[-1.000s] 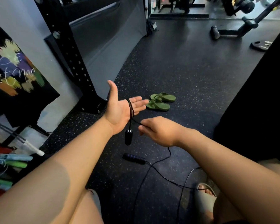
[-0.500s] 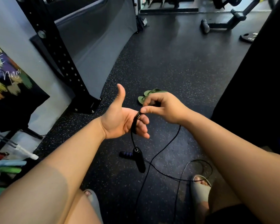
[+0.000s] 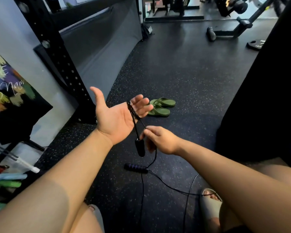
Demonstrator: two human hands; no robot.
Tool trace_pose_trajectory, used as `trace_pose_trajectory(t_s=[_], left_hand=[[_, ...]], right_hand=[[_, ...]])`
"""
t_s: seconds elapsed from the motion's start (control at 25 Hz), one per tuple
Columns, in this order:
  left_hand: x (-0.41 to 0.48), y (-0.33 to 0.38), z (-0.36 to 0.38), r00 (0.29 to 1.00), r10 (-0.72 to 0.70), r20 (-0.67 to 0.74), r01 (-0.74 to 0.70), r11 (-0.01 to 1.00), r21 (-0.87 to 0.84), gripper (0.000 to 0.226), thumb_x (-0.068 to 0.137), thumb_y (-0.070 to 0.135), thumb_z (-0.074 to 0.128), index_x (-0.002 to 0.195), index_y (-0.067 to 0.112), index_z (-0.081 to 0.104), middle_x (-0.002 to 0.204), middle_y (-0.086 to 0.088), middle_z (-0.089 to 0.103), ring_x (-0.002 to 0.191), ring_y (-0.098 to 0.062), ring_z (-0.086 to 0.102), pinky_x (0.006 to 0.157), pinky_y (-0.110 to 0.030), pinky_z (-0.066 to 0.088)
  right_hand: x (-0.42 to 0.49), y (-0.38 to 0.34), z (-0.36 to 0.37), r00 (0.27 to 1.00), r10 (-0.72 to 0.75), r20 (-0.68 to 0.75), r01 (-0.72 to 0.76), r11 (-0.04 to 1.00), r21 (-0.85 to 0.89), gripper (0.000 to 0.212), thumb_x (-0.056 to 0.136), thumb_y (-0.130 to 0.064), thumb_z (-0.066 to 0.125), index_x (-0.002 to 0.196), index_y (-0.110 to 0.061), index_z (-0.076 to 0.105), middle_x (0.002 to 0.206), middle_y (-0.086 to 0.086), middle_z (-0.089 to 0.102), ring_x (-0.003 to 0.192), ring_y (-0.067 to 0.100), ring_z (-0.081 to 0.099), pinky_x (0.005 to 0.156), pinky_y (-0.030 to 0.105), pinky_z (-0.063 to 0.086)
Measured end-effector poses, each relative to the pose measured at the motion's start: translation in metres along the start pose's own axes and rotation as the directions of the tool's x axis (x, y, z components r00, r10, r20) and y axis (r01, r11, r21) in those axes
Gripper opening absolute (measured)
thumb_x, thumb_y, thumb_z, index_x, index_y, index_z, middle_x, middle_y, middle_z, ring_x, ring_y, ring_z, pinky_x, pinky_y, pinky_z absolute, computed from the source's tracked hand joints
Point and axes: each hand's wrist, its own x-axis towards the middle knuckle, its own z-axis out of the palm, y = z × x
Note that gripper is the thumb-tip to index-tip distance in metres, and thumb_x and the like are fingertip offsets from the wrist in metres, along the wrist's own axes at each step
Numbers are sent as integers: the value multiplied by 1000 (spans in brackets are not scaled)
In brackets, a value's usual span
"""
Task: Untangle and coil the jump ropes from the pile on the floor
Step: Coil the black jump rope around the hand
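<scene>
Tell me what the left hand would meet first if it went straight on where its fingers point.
Probably the green sandals, but the left hand seems raised above the floor, so it might pass over them.

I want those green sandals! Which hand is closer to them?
Left. The left hand, stretched forward, ends just beside the green sandals; the right hand is farther back, pinching the cord.

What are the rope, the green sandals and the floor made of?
Rope: thin, black, smooth, bends easily; probably plastic-coated cord. Sandals: matte green, moulded in one piece; likely foam or rubber. Floor: black with pale specks, dull sheen; looks like rubber gym matting.
</scene>
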Motion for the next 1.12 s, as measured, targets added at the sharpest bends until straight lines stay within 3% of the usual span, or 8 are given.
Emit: trace_pose_trajectory(t_s=[0.16, 0.32, 0.48, 0.56, 0.64, 0.76, 0.92, 1.12], left_hand=[[8, 0, -8, 976, 98, -197, -68, 986, 152, 126, 69, 97, 3, 131, -1, 53, 127, -21, 67, 127, -35, 60, 118, -47, 34], [12, -8, -8, 945, -25, -327, 199, 835, 512, 125, 77, 89, -11, 134, 0, 55, 115, -17, 74, 110, -25, 71, 111, -43, 40], [3, -13, 1, 912, -359, -201, 390, 599, 700, 119, 70, 90, -19, 73, 13, 72, 96, -27, 70, 90, -26, 71, 99, -38, 42], [-1, -13, 5, 876, -448, -178, 428, 553, 715, 123, 66, 91, -16, 75, 10, 76, 103, -29, 72, 100, -34, 71, 101, -36, 47], [-3, -11, 7, 854, -493, -169, 462, 567, 682, 131, 66, 92, -14, 93, -3, 72, 95, -29, 73, 97, -40, 72, 92, -34, 55], [-6, -6, 9, 850, -519, -89, 466, 662, 587, 132, 61, 96, -8, 94, -8, 65, 79, -25, 72, 86, -40, 72, 87, -39, 58], [-11, 1, 9, 914, -406, 28, 375, 867, 328, 129, 55, 102, 0, 87, -2, 69, 73, -17, 73, 76, -35, 73, 85, -40, 58], [-11, 6, 5, 994, -109, 23, 106, 990, 96, 128, 60, 103, 9, 108, 0, 68, 102, -18, 74, 104, -36, 68, 106, -42, 47]], right_hand=[[-7, -24, -1, 987, -52, 152, 110, 906, -408, 28, 107, -30, 40, 95, -12, 57, 74, -1, 59, 57, 4, 53, 60, 25, 43], [-9, -44, -16, 951, -305, 56, 273, 735, -621, 27, 102, -34, 51, 92, -16, 69, 87, 2, 71, 76, 19, 63, 69, 33, 48], [-12, -54, -41, 926, -375, 39, 289, 638, -714, 21, 92, -45, 64, 96, -28, 74, 83, -8, 72, 72, 9, 61, 53, 17, 36], [-11, -51, -51, 897, -441, 28, 337, 642, -688, 18, 88, -47, 69, 91, -30, 74, 82, -10, 70, 72, 3, 58, 56, 11, 35], [-7, -44, -58, 849, -528, 16, 412, 643, -646, 18, 87, -42, 72, 90, -25, 74, 83, -12, 66, 76, 2, 56, 64, 10, 38], [0, -28, -61, 830, -554, -61, 436, 715, -547, 17, 92, -36, 68, 88, -20, 68, 77, -17, 59, 72, 0, 54, 69, 19, 44], [2, -6, -44, 936, -287, -205, 243, 946, -215, 28, 103, -33, 51, 76, -32, 57, 63, -5, 52, 58, 8, 49, 61, 33, 44], [6, 0, -19, 977, -113, -180, 124, 991, 51, 30, 107, -28, 43, 85, -18, 61, 61, 13, 45, 54, 23, 44, 53, 34, 41]])
